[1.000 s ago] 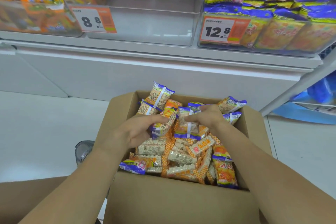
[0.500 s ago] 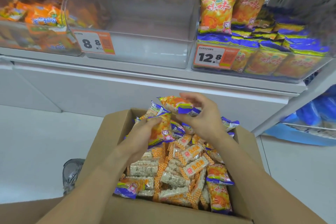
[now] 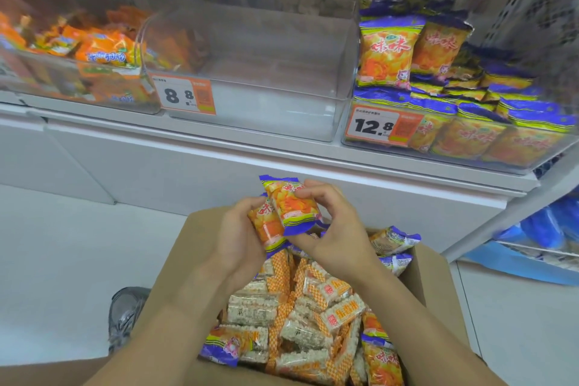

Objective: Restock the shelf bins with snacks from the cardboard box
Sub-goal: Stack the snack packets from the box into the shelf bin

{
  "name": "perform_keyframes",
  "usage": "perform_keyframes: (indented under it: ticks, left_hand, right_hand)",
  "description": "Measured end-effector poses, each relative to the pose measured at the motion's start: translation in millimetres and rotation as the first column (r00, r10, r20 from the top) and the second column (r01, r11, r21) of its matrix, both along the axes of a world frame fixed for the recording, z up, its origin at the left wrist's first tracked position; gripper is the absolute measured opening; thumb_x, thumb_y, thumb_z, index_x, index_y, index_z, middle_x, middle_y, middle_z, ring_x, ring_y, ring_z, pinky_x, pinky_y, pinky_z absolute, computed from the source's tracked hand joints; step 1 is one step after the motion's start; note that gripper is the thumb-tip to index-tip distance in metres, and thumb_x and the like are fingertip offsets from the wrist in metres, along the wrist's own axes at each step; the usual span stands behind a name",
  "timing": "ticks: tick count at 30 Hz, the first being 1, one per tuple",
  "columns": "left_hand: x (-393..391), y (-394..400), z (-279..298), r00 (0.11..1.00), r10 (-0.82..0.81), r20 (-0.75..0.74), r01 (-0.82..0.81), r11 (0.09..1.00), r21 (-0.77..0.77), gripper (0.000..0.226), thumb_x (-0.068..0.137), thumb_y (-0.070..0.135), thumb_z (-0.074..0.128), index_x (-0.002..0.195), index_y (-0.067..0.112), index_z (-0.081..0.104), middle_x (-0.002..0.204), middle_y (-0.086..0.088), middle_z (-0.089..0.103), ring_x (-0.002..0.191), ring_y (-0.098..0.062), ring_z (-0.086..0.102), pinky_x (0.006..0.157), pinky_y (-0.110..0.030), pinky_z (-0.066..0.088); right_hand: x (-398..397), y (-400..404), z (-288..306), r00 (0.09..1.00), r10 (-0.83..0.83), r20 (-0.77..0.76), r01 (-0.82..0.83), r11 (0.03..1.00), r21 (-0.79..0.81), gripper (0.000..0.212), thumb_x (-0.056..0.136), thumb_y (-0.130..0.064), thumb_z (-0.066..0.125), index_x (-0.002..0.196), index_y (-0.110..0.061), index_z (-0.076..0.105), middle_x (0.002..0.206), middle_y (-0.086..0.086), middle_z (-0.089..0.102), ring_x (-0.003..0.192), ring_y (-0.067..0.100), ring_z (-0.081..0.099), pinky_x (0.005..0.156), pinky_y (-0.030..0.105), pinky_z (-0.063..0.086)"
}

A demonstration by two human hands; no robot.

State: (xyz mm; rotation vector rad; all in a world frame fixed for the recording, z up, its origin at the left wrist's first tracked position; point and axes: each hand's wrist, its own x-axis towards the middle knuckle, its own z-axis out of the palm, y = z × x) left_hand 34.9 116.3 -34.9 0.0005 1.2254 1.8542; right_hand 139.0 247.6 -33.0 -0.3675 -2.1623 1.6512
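Note:
An open cardboard box (image 3: 175,263) stands below me, filled with several orange-and-purple snack bags and checkered rice-cracker packs (image 3: 329,313). Above the box's far end my left hand (image 3: 241,238) grips an orange snack bag (image 3: 266,226). My right hand (image 3: 332,229) holds a second orange-and-purple snack bag (image 3: 291,207), which lies over the first. On the shelf above, the clear middle bin (image 3: 266,66) with the 8.8 price tag (image 3: 185,95) holds nothing. The right bin (image 3: 463,122), tagged 12.8, is stocked with the same orange-and-purple bags.
A left bin (image 3: 78,72) holds orange packets. White shelf base (image 3: 219,166) runs behind the box. A grey shoe (image 3: 125,316) stands on the pale floor left of the box. Blue packaging (image 3: 545,235) lies low at the right.
Both hands have risen out of the box with snack bags and come together above its far end. The view has tilted upward toward the shelf bins.

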Motion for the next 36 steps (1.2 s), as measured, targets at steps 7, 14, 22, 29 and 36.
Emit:
perform_keyframes:
  ticks: [7, 14, 22, 29, 36]
  left_hand:
    - [6, 0, 16, 0.993, -0.027, -0.112, 0.027, 1.000, -0.003, 0.043, 0.088, 0.042, 0.068, 0.117, 0.011, 0.072, 0.115, -0.019, 0.070, 0.106, -0.035, 0.067, 0.089, -0.049, 0.056]
    - [14, 3, 15, 0.985, 0.013, -0.170, -0.029, 0.995, -0.098, 0.048, 0.076, 0.034, 0.078, 0.111, 0.003, 0.072, 0.110, -0.026, 0.071, 0.108, -0.046, 0.066, 0.099, -0.064, 0.047]
    - [33, 23, 30, 0.967, -0.051, -0.250, 0.033, 0.997, -0.074, 0.057, 0.076, 0.027, 0.074, 0.125, 0.010, 0.051, 0.114, -0.015, 0.072, 0.103, -0.032, 0.071, 0.082, -0.042, 0.059]
    - [23, 31, 52, 0.757, -0.430, -0.492, 0.337, 0.902, -0.269, 0.072, 0.068, 0.044, 0.089, 0.128, 0.020, 0.058, 0.121, -0.003, 0.071, 0.112, -0.018, 0.068, 0.090, -0.035, 0.058]
    - [33, 73, 90, 0.493, -0.446, -0.747, 0.354, 0.887, -0.296, 0.073, 0.065, 0.041, 0.089, 0.130, 0.025, 0.060, 0.127, 0.002, 0.067, 0.121, -0.012, 0.062, 0.102, -0.041, 0.050]
  right_hand:
    - [-3, 5, 4, 0.985, 0.165, -0.052, -0.173, 0.955, -0.240, 0.028, 0.090, -0.024, 0.070, 0.114, -0.011, 0.074, 0.142, 0.001, 0.056, 0.130, 0.014, 0.056, 0.104, 0.038, 0.049]
    - [-2, 6, 3, 0.981, 0.084, 0.175, -0.054, 0.984, -0.170, 0.060, 0.078, -0.046, 0.083, 0.130, -0.031, 0.057, 0.133, -0.007, 0.058, 0.122, 0.013, 0.060, 0.095, 0.037, 0.055]
    - [15, 10, 21, 0.964, 0.073, 0.257, 0.025, 0.934, -0.356, 0.036, 0.101, -0.038, 0.053, 0.132, -0.020, 0.054, 0.118, 0.001, 0.070, 0.094, 0.004, 0.072, 0.075, 0.020, 0.057]
    - [43, 62, 38, 0.970, 0.145, 0.196, -0.042, 0.890, -0.455, 0.054, 0.080, -0.016, 0.081, 0.130, -0.014, 0.061, 0.127, 0.013, 0.067, 0.104, 0.024, 0.070, 0.081, 0.032, 0.055]
    - [69, 103, 72, 0.993, 0.114, 0.033, -0.092, 0.914, -0.395, 0.072, 0.064, -0.006, 0.086, 0.130, -0.011, 0.057, 0.120, 0.021, 0.070, 0.108, 0.035, 0.068, 0.096, 0.052, 0.052]
